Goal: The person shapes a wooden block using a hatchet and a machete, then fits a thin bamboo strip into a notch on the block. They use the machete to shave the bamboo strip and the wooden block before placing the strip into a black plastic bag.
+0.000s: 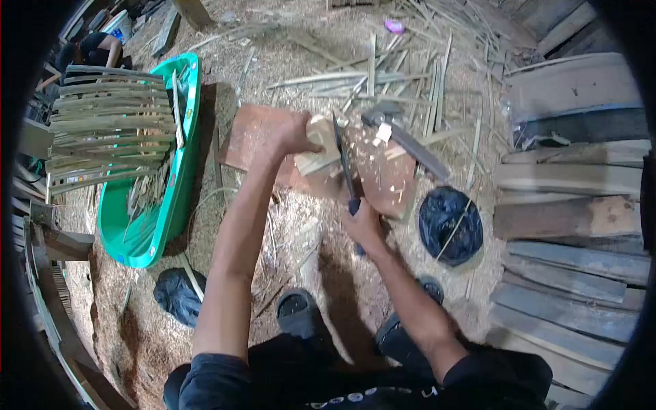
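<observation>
My left hand [296, 134] is closed on a short pale block of wood [318, 152] that rests on a reddish-brown board [246, 140] on the ground. My right hand [363, 223] grips the dark handle of a long knife [343, 154]. Its narrow blade points away from me, along the right side of the block and overlapping its edge in this view. Wood chips lie scattered on the board right of the blade. Across the board's far right corner lies a dark long-handled tool [417, 150], a small pale offcut [383, 132] near its head end.
A green tub [188, 157] with a slatted wooden rack [113, 126] stands at left. Black plastic bags [449, 225] sit beside the board and near my left arm. Loose strips [372, 65] litter the far ground; planks [574, 263] line the right. Another person [102, 46] crouches far left.
</observation>
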The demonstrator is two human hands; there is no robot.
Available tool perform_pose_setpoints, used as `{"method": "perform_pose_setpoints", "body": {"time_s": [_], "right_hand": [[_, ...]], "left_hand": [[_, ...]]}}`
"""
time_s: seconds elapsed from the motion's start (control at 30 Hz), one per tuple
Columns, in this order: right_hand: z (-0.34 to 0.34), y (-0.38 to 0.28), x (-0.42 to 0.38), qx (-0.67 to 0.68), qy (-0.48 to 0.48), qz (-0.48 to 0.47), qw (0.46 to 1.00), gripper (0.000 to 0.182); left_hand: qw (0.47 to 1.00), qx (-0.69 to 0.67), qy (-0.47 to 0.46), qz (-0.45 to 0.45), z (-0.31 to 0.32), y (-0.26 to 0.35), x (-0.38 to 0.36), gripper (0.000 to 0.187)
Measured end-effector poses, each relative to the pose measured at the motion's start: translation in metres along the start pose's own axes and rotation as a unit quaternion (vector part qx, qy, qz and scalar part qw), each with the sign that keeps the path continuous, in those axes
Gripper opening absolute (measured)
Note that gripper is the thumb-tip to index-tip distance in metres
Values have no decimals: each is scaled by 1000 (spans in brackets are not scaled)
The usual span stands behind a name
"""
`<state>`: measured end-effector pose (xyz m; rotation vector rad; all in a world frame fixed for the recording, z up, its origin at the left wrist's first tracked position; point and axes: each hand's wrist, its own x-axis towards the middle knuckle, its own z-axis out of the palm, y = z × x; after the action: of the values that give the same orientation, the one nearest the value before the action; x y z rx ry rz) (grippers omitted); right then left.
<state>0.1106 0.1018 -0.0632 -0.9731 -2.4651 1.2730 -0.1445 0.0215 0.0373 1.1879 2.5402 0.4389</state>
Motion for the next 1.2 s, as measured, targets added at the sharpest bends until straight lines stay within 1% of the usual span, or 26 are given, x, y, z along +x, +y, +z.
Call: {"method": "perform_pose_setpoints", "body": {"time_s": [0.03, 0.1, 0.17, 0.2, 0.27, 0.3, 0.37, 0.4, 0.5, 0.53, 0.63, 0.67, 0.73, 0.77, 0.8, 0.83, 0.87, 0.93, 0.97, 1.03, 1.07, 1.2], "right_hand": [[-14, -21, 7, 38, -41, 55, 997, 26], [-31, -43, 0, 97, -63, 90, 989, 27], [-43, -55, 12, 136, -15, 9, 990, 27], [-50, -68, 12, 145, 7, -8, 989, 28], [-62, -91, 15, 160, 57, -51, 984, 29], [-56, -84, 14, 142, 34, -37, 988, 29], [-36, -58, 8, 109, -13, -13, 994, 30], [-31, -54, 1, 59, -104, 94, 988, 32], [-29, -41, -3, 2, -53, 22, 998, 32], [-38, -58, 2, 68, -62, 61, 994, 31], [-51, -66, 18, 103, -42, 2, 994, 31], [-71, -98, 12, 93, 5, -33, 995, 29], [-62, -99, 11, 180, 59, -69, 979, 27], [-58, -98, 9, 222, 85, -89, 967, 27], [-37, -69, 4, 181, 70, -66, 979, 25], [-19, -50, 0, 154, 24, -19, 988, 25], [-16, -32, -13, 97, 10, -15, 995, 25], [-22, -37, -13, 49, -12, 18, 999, 26], [-23, -38, -6, 54, -29, 44, 997, 27], [-38, -54, -8, 78, -34, 52, 995, 28], [-47, -63, 2, 100, -16, 24, 995, 28], [-56, -84, 10, 160, 80, -47, 983, 30]], "left_hand": [[1000, 2, 6, -10, -2, -1, 1, 81], [1000, 6, 6, 5, 5, -4, 0, 80], [1000, 10, 16, 13, 7, -12, 5, 79], [1000, -10, 0, 0, 1, -6, 2, 83], [1000, 13, -12, -7, -6, -2, 1, 83], [1000, 25, -17, -9, -8, 0, 2, 83], [1000, 11, 6, 4, 7, -12, 3, 80], [1000, 7, 20, 13, 9, -15, 5, 79], [998, 48, -23, -13, -9, 0, 1, 80], [1000, 27, -6, -10, -5, -4, 1, 79], [1000, 26, -7, 4, 2, -13, 5, 84], [1000, 21, -7, 4, 7, -15, 4, 85], [1000, 12, 1, 9, 7, -17, 8, 85], [1000, 8, -2, 1, 8, -16, 6, 82], [1000, 5, -6, -6, 6, -14, 4, 79], [1000, 4, -7, -10, 1, -10, 4, 76], [999, 27, -13, -20, -4, -4, 2, 77], [996, 80, -24, -36, -16, 3, 0, 77], [998, 63, -16, -27, -22, 3, 5, 78], [999, 19, -22, -16, -10, -5, 2, 79], [999, -1, -31, -22, -4, -12, 7, 80], [999, -3, 30, 13, 6, -24, 10, 82]]}}
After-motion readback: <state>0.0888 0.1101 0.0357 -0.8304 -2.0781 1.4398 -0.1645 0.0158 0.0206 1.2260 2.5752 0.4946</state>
